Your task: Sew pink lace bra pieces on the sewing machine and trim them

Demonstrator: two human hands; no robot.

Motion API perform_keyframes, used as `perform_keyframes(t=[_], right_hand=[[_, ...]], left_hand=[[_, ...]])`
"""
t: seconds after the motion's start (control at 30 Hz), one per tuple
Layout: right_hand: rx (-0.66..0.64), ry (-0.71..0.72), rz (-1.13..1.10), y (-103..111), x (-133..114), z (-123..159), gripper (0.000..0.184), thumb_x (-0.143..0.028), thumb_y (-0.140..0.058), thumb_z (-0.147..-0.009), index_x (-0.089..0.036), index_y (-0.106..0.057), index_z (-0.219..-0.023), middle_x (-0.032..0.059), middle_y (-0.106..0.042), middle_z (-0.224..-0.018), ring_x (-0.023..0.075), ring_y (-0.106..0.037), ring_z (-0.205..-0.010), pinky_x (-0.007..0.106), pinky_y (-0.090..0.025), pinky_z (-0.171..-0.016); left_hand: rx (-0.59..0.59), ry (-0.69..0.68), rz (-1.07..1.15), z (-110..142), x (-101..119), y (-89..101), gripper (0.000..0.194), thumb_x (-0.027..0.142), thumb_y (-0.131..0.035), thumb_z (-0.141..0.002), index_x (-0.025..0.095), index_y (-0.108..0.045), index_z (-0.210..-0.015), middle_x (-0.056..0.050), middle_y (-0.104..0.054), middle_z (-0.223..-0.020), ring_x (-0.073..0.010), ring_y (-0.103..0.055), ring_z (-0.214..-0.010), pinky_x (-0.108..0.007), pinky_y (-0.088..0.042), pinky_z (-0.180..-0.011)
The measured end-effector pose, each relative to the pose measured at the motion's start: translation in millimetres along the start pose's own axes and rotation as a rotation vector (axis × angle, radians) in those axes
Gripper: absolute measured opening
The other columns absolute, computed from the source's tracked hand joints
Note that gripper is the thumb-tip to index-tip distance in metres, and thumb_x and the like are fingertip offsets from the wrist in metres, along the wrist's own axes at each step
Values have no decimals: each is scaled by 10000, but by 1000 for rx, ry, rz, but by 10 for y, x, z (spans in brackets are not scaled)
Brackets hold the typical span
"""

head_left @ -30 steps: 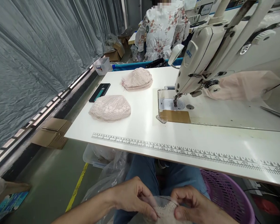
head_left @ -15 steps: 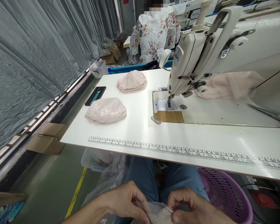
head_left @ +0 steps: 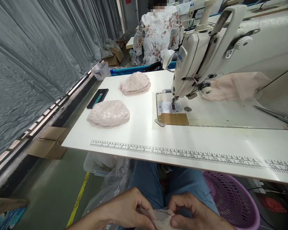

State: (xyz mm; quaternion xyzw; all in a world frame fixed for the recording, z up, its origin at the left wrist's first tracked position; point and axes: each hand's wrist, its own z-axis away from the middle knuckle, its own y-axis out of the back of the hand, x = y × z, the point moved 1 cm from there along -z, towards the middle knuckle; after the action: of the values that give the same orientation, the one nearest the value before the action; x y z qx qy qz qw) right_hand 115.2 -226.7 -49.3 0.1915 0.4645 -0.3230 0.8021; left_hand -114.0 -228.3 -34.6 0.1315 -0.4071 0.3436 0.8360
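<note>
Low over my lap, my left hand (head_left: 132,209) and my right hand (head_left: 190,210) pinch a piece of pale lace fabric (head_left: 163,218) between thumbs and fingers. Sheer mesh and a scalloped lace edge show between the hands; its lower part is cut off by the frame. On the white table (head_left: 134,137) above lie a stack of cream lace pieces (head_left: 108,114) and a pinkish stack (head_left: 135,83) behind it. To the right stands a sewing machine (head_left: 189,64), its needle area over the metal plate with no fabric under it.
A phone (head_left: 97,98) lies by the lace. Scissors (head_left: 273,115) and pale pink fabric (head_left: 237,86) rest by the machine. A purple basket (head_left: 232,198) stands below right, a plastic bin (head_left: 96,164) below left. A person in a floral top (head_left: 158,32) sits ahead.
My right hand has moved slightly left, closer to my left hand, along the lace fabric. The things on the table have not moved.
</note>
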Motion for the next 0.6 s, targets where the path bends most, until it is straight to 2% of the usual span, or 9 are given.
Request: perform_keyframes(t=[0.17,0.33,0.5,0.6], right_hand=[[39,9,35,-3,3,-9,381,-611,-668,-696,-231,-683,-713,-1,-548,-711,184,-501,-737,250,-396,-662],[-28,-2,-32,31,-36,-17,480,-693,-625,-710,-214,-663,-708,-8,-519,-691,167,-471,-715,247,-362,-649],[-109,66,-109,32,-27,-34,533,-710,-561,-768,-186,-606,-684,-34,-416,-643,125,-373,-636,234,-304,-594],[-98,48,-103,9,-27,-48,532,-719,-580,-746,-189,-636,-725,-18,-474,-678,138,-416,-671,232,-325,-610]], left_hand=[[32,7,-37,7,0,-12,318,407,-771,-672,160,-783,-874,-32,-741,-742,-133,-641,-629,-155,-406,-537],[-5,15,-20,9,3,18,448,522,-776,-641,156,-778,-898,-43,-740,-737,-127,-637,-608,-161,-432,-554],[-48,14,15,5,20,19,513,581,-779,-615,161,-776,-909,-53,-748,-781,-146,-673,-670,-170,-478,-619],[-52,25,31,3,8,7,549,615,-773,-599,161,-776,-907,-61,-751,-802,-158,-688,-697,-176,-492,-641]])
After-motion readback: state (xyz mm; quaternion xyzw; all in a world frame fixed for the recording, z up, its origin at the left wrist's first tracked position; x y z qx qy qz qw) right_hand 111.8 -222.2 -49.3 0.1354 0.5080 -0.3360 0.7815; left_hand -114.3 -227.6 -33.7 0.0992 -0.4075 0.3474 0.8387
